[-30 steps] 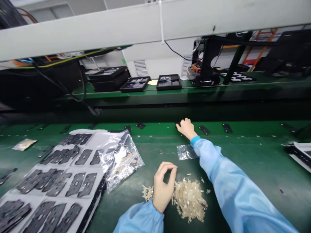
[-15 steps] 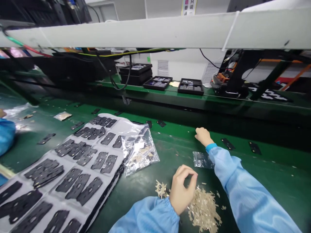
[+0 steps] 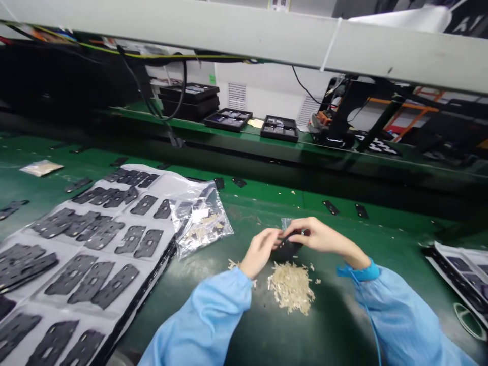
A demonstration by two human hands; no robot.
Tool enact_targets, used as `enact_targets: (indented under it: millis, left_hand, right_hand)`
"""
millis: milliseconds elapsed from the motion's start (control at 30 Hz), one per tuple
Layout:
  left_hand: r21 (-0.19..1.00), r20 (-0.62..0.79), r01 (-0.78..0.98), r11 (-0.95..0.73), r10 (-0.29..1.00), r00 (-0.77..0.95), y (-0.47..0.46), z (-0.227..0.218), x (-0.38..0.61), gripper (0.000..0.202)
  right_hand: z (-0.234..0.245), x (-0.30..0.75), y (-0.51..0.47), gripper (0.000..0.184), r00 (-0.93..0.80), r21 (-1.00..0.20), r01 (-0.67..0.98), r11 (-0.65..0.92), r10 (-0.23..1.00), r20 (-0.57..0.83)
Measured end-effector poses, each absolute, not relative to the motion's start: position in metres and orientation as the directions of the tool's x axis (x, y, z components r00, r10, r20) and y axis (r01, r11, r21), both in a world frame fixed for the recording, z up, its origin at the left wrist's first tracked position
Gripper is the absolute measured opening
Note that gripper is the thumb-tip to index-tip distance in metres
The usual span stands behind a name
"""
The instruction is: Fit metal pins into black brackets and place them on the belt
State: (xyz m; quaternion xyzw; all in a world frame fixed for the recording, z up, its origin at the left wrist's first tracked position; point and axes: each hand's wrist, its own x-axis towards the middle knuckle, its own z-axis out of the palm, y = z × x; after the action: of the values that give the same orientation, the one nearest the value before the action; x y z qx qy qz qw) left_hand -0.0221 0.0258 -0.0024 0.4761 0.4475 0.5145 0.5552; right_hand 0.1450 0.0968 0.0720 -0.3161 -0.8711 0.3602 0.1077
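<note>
A flat black plate (image 3: 288, 248), like those on the tray, is held up between both hands over the bench. My left hand (image 3: 260, 252) pinches its left edge, and my right hand (image 3: 315, 234) grips its top and right side, with fingers bent over it. Just below the plate lies a heap of small beige strips (image 3: 292, 288). A few more strips sit beside my left wrist. Behind the hands a small clear zip bag (image 3: 285, 222) is mostly hidden.
At left stands a grey tray (image 3: 125, 254) with several black plates. A clear bag of beige pieces (image 3: 206, 223) overlaps its corner. Loose black plates (image 3: 330, 207) lie along the bench's back. Another tray (image 3: 453, 284) is at far right. A white beam (image 3: 229, 38) crosses overhead.
My right hand has come back from the far side of the bench to meet my left hand. A black plate now shows between them. The view has swung right.
</note>
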Motion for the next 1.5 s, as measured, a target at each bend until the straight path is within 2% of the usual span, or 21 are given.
enact_targets:
  millis: [33,100,167,233,333,400,467,600,733,900,1033,1300,1500]
  left_hand:
    - [0.983,-0.047,-0.159,0.092,0.963,0.265,0.024,-0.001,-0.021,0.032]
    - [0.959,-0.098,-0.164,0.233,0.81,0.579,0.016,0.003,-0.018,0.033]
    - [0.932,-0.118,-0.176,0.317,0.725,0.679,0.007,0.006,-0.018,0.035]
    - [0.931,-0.124,-0.205,0.303,0.789,0.602,-0.003,0.007,-0.026,0.037]
    - [0.978,-0.092,-0.156,0.139,0.958,0.272,-0.014,0.001,-0.057,0.031]
    - [0.998,-0.058,0.023,0.059,0.998,-0.018,-0.021,-0.007,-0.085,0.026]
    - [0.973,-0.03,0.221,0.065,0.987,-0.16,-0.027,-0.016,-0.11,0.024]
    - [0.845,0.064,0.534,0.01,0.991,-0.119,-0.035,-0.027,-0.134,0.021]
    - [0.75,0.078,0.66,-0.035,0.996,-0.036,-0.031,-0.032,-0.136,0.02]
    - [0.724,0.033,0.688,-0.048,0.999,0.036,-0.018,-0.034,-0.139,0.021]
    - [0.69,-0.017,0.72,-0.08,0.992,0.126,-0.013,-0.032,-0.141,0.019]
    - [0.694,0.002,0.715,-0.089,0.993,0.122,-0.016,-0.033,-0.142,0.02]
    - [0.782,-0.008,0.621,-0.051,0.996,0.092,-0.015,-0.033,-0.139,0.018]
  right_hand:
    - [0.074,0.141,0.085,0.017,-0.816,-0.714,0.421,0.559,0.577,-0.029]
    - [0.077,0.134,0.064,0.017,-0.857,-0.733,0.363,0.576,0.515,-0.02]
    - [0.077,0.131,0.051,0.017,-0.843,-0.726,0.362,0.585,0.537,0.013]
    - [0.073,0.136,0.043,0.021,-0.741,-0.698,0.415,0.583,0.662,0.113]
    - [0.054,0.153,0.043,0.029,-0.47,-0.759,0.453,0.468,0.848,0.243]
    - [0.033,0.165,0.045,0.028,-0.343,-0.85,0.394,0.351,0.914,0.218]
    - [0.01,0.175,0.045,0.028,-0.284,-0.91,0.337,0.241,0.948,0.145]
    - [-0.025,0.183,0.041,0.032,-0.246,-0.939,0.326,0.108,0.969,0.026]
    - [-0.036,0.187,0.041,0.034,-0.259,-0.945,0.32,0.071,0.966,-0.015]
    - [-0.039,0.19,0.042,0.034,-0.248,-0.945,0.327,0.019,0.966,-0.067]
    - [-0.04,0.189,0.039,0.033,-0.264,-0.941,0.336,0.035,0.963,-0.059]
    - [-0.042,0.187,0.039,0.035,-0.267,-0.936,0.347,0.063,0.963,-0.034]
    - [-0.041,0.188,0.039,0.034,-0.279,-0.928,0.362,0.084,0.96,-0.022]
